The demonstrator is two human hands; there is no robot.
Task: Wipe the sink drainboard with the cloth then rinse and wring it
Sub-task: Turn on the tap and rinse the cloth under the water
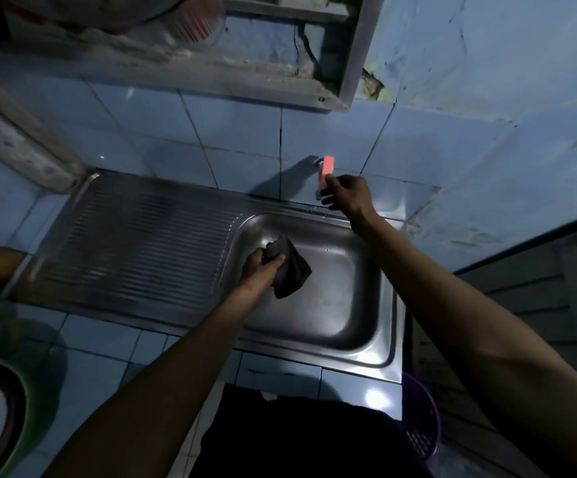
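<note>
Your left hand [261, 267] grips the cloth [288, 270] over the sink basin [349, 305] while your right hand [347, 194] pinches the tap handle [328, 165] (no water visible), so opening it hard could splash the drainboard [135, 243].

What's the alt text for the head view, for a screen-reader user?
Over a steel sink basin, the person's left hand grips a dark cloth while the right hand holds the pink-handled tap on the blue tiled wall. The ribbed drainboard lies to the left; no running water is visible.
</note>
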